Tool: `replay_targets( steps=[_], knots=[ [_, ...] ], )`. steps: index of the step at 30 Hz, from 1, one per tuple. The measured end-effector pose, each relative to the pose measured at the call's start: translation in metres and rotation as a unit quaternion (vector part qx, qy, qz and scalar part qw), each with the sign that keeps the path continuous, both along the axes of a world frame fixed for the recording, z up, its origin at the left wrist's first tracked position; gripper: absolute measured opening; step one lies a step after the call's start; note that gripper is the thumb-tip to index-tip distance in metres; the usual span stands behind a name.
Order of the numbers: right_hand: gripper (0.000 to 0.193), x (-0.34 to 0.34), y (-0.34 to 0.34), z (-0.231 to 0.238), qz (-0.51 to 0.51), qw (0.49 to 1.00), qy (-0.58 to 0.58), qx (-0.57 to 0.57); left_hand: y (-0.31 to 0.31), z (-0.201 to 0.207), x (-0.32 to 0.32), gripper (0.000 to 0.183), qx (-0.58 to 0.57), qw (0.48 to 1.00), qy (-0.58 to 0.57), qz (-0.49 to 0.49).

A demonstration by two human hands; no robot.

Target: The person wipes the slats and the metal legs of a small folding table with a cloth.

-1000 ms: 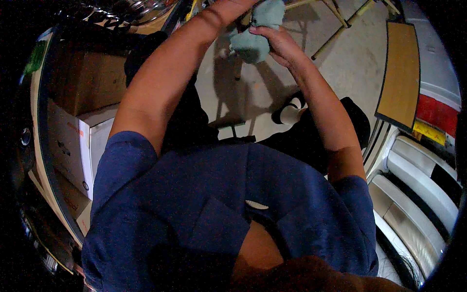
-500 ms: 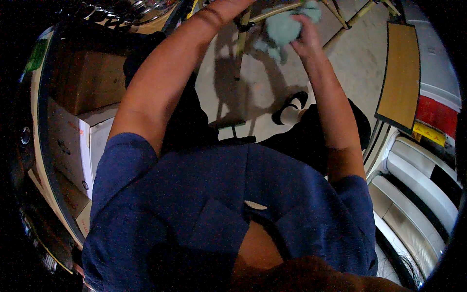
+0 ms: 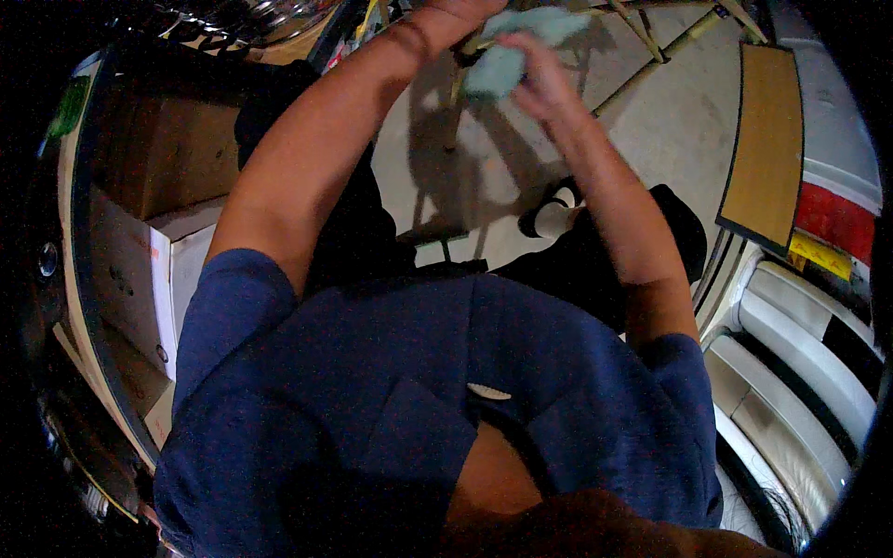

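Since this crumpled pale-green cloth [image 3: 496, 73] would probably flop loose, my right hand [image 3: 543, 86] is curled onto it. Can't tell my left hand's [image 3: 473, 9] grip tbh.

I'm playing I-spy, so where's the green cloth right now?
In the head view, the green cloth is near the top edge, just right of centre, in the person's right hand, with the left hand just to its left.

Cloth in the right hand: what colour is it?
Pale grey-green cloth, best seen in the head view.
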State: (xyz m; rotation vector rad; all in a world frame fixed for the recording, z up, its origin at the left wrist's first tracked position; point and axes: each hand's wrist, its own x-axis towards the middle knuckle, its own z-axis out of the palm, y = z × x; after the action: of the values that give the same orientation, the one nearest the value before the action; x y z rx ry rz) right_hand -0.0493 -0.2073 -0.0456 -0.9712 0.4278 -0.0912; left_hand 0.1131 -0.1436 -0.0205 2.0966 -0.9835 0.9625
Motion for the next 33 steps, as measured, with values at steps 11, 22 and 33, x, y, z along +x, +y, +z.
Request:
replay_targets(
  steps=[11,22,33],
  knots=[
    [0.031,-0.012,-0.018,-0.004,0.023,0.958,0.079,-0.273,-0.005,-0.004,0.003,0.03,0.052,0.995,0.082,0.014],
    [0.028,-0.05,-0.24,0.078,-0.283,0.956,-0.075,-0.023,-0.001,0.019,-0.016,0.046,-0.341,0.713,-0.042,-0.612],
    [0.038,-0.036,-0.258,0.085,-0.043,0.964,-0.232,0.123,0.02,-0.045,-0.023,0.072,-0.344,0.483,0.478,-0.648]
  ],
)
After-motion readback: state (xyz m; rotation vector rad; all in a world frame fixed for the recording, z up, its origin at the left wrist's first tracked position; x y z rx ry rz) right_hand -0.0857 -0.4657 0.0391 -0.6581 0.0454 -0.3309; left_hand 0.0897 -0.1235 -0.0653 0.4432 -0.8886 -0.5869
